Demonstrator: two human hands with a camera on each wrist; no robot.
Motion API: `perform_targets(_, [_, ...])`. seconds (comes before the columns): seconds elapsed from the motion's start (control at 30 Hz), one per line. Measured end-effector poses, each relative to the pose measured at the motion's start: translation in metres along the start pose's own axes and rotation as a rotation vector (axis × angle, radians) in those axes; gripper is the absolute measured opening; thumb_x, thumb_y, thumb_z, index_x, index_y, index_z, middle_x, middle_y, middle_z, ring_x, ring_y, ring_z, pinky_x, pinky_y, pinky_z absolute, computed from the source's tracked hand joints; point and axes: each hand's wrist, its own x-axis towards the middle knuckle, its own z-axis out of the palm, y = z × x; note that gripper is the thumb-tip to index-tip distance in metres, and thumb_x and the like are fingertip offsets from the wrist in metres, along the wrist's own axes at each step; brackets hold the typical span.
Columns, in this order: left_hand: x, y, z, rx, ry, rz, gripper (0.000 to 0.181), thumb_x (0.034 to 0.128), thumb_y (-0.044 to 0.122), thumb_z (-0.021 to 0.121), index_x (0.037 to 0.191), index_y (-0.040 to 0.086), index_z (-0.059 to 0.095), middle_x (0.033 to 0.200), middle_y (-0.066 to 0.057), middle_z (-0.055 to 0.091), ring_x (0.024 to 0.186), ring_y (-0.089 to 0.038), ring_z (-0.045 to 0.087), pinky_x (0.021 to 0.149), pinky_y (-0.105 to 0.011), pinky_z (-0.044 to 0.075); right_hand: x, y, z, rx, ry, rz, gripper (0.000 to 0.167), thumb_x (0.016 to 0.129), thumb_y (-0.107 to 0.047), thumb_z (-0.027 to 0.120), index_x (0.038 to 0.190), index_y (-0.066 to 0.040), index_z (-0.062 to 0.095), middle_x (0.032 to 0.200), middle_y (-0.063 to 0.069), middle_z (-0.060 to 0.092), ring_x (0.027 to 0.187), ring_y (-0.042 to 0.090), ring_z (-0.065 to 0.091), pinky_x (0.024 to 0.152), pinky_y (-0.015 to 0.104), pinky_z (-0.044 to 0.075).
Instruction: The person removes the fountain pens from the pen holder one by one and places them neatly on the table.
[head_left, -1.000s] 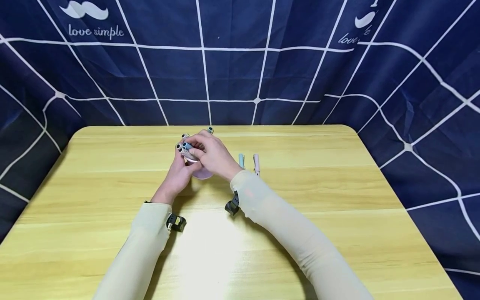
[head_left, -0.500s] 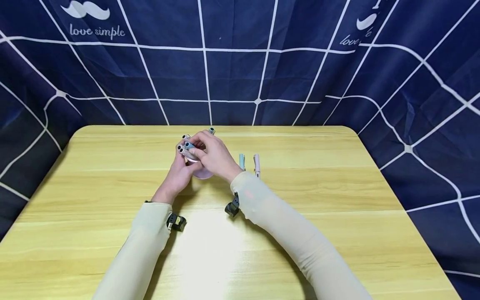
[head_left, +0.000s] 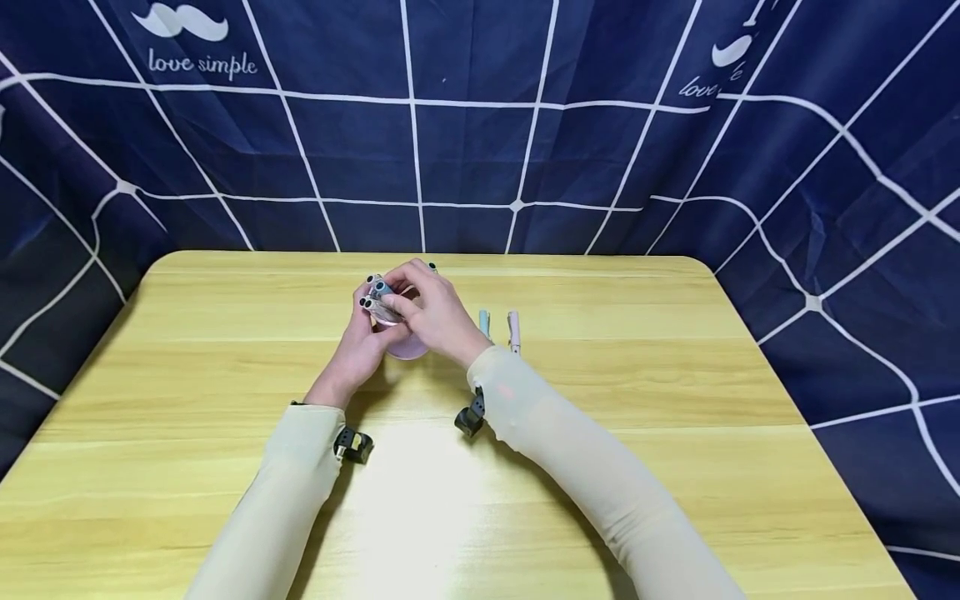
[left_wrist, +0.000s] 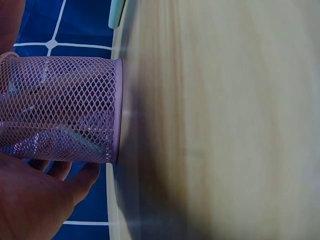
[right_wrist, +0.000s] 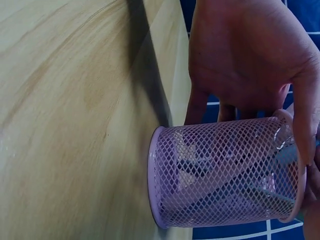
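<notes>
A pink mesh cup [head_left: 407,348] [left_wrist: 60,107] [right_wrist: 225,172] stands upright on the table, holding several pens. My left hand [head_left: 356,352] [left_wrist: 35,200] [right_wrist: 245,55] grips its side, fingers round the far wall and thumb at the near rim. Above the rim, my right hand [head_left: 441,317] pinches among the pens at a blue pen [head_left: 381,287]; its fingertips partly cover it. Dark-tipped pale pens [head_left: 367,303] lean left beside it, and one pen end [head_left: 432,267] shows behind the right hand.
Right of the cup, a light-blue pen [head_left: 484,322] and a pale lilac pen [head_left: 513,330] lie on the wooden table [head_left: 637,375]. A dark blue curtain [head_left: 472,150] with white lines hangs behind and at both sides.
My right hand has shifted slightly right. The pen tops in the cup have shifted a little right and sit closer together, and the pen end behind the hand is more hidden. My left hand has stayed put.
</notes>
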Motion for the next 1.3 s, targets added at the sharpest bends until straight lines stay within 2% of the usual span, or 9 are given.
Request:
perform_targets(0.2, [0.0, -0.001, 0.001, -0.003, 0.009, 0.013, 0.078, 0.0878, 0.005, 0.066, 0.147, 0.005, 0.015, 0.147, -0.017, 0.039, 0.134, -0.025, 0.038, 0.113, -0.036, 0.023, -0.003, -0.005, -0.001, 0.028, 0.063, -0.051, 0.015, 0.093, -0.009, 0.067, 0.108, -0.008, 0.065, 0.105, -0.004, 0.06, 0.095, 0.01, 0.059, 0.087, 0.031, 0.049])
perform_targets(0.43, [0.001, 0.0, 0.003, -0.006, 0.015, 0.006, 0.078, 0.0872, 0.007, 0.068, 0.147, 0.007, 0.017, 0.144, -0.017, 0.041, 0.131, -0.025, 0.04, 0.112, -0.036, 0.025, -0.006, -0.012, -0.008, 0.1, 0.134, -0.102, 0.013, 0.093, -0.008, 0.068, 0.106, -0.006, 0.067, 0.102, -0.001, 0.06, 0.095, 0.01, 0.059, 0.085, 0.026, 0.05])
perform_targets(0.67, [-0.001, 0.001, 0.003, 0.015, 0.026, -0.006, 0.079, 0.0877, 0.009, 0.069, 0.147, 0.01, 0.017, 0.143, -0.016, 0.042, 0.13, -0.026, 0.041, 0.111, -0.038, 0.026, -0.009, -0.019, -0.014, 0.189, 0.254, -0.238, 0.016, 0.09, 0.001, 0.069, 0.106, 0.001, 0.066, 0.104, 0.008, 0.061, 0.097, 0.017, 0.059, 0.088, 0.03, 0.05])
perform_targets(0.87, [0.0, 0.002, 0.003, 0.018, 0.023, 0.002, 0.078, 0.0887, 0.01, 0.068, 0.147, 0.007, 0.016, 0.141, -0.018, 0.041, 0.13, -0.026, 0.039, 0.112, -0.037, 0.023, -0.013, -0.034, -0.027, 0.259, 0.314, -0.318, 0.018, 0.086, 0.013, 0.066, 0.104, 0.011, 0.062, 0.102, 0.02, 0.058, 0.096, 0.025, 0.059, 0.086, 0.04, 0.052])
perform_targets(1.07, [0.0, 0.002, 0.002, 0.028, 0.023, -0.018, 0.079, 0.0895, 0.014, 0.069, 0.147, 0.007, 0.016, 0.14, -0.018, 0.042, 0.133, -0.025, 0.037, 0.113, -0.035, 0.019, -0.019, -0.045, -0.041, 0.313, 0.385, -0.371, 0.017, 0.087, 0.014, 0.065, 0.103, 0.01, 0.062, 0.102, 0.02, 0.058, 0.095, 0.024, 0.06, 0.084, 0.04, 0.053])
perform_targets(1.2, [0.0, 0.002, 0.002, 0.032, 0.033, -0.011, 0.079, 0.0889, 0.012, 0.069, 0.148, 0.007, 0.017, 0.14, -0.018, 0.042, 0.131, -0.026, 0.038, 0.113, -0.035, 0.02, -0.024, -0.051, -0.049, 0.336, 0.469, -0.438, 0.018, 0.085, 0.015, 0.067, 0.102, 0.012, 0.062, 0.1, 0.022, 0.058, 0.094, 0.023, 0.061, 0.082, 0.04, 0.054])
perform_targets(1.3, [0.0, 0.003, 0.003, 0.028, 0.032, -0.003, 0.079, 0.0888, 0.011, 0.069, 0.147, 0.007, 0.017, 0.139, -0.018, 0.043, 0.131, -0.025, 0.039, 0.112, -0.035, 0.021, -0.029, -0.055, -0.056, 0.357, 0.532, -0.459, 0.019, 0.083, 0.017, 0.066, 0.101, 0.013, 0.061, 0.098, 0.023, 0.057, 0.093, 0.022, 0.063, 0.079, 0.038, 0.055])
